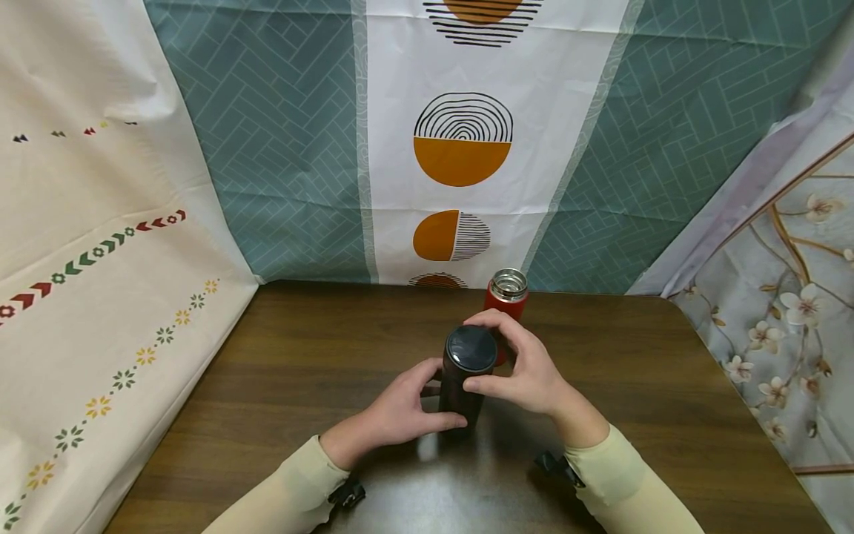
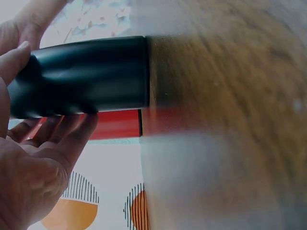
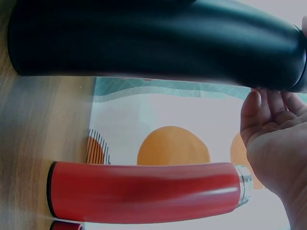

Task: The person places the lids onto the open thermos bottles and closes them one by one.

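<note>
A black thermos [image 1: 460, 397] stands upright on the table in the head view, its dark lid [image 1: 471, 347] on top. Around its body curls my left hand [image 1: 400, 408], thumb at the front and fingers behind. My right hand [image 1: 527, 371] grips the thermos near the lid, thumb on the near side and fingers on the far side. Just behind stands a red thermos [image 3: 144, 191], upright with its steel mouth [image 1: 509, 282] uncovered; the right hand hides part of it in the head view.
Low in the right wrist view, a small red piece [image 3: 67, 226] sits on the wooden table [image 1: 320, 341] beside the red thermos. A patterned curtain [image 1: 293, 148] hangs along the table's back edge, with a cream cloth [image 1: 133, 282] on the left and a floral cloth [image 1: 787, 348] on the right.
</note>
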### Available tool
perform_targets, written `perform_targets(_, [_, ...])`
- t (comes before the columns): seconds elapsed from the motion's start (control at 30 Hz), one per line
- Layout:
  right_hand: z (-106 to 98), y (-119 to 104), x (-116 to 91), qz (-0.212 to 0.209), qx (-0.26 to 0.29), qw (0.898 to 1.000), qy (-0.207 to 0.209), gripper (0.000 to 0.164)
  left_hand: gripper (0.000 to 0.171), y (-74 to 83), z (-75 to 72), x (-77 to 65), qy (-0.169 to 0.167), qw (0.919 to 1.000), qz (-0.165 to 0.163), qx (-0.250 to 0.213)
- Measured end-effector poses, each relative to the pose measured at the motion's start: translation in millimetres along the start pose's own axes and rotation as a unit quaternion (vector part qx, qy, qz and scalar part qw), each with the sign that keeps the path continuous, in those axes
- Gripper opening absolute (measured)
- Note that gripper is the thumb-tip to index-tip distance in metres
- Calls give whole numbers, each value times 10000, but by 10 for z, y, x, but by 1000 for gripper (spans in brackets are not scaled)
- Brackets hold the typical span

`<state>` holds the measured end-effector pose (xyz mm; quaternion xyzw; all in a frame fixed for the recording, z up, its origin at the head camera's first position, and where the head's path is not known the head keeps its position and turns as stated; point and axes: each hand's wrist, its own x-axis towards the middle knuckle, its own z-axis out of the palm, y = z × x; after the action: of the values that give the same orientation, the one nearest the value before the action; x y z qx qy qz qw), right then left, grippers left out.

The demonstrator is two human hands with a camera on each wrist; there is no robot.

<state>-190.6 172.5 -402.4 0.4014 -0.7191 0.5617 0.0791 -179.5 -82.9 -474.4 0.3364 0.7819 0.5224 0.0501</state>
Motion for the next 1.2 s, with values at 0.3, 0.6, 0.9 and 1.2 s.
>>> perform_targets(0.3, [2,-58,-4,62,-338,9993,119,71,73,-2,1,0,16,9999,44,103])
perform_targets(0.6, [-17,-64,9,-16,-323,9994,133,72,72,1,-8,1,39,9998,39,214])
perform_targets(0.9, [-8,-46,11,-22,-507,9986,145,73,72,17,-12,1,-19,9999,-19,97])
perform_targets(1.2, [-2,-53,-4,85,-687,9975,127,76,72,9,0,-6,-17,10000,12,43])
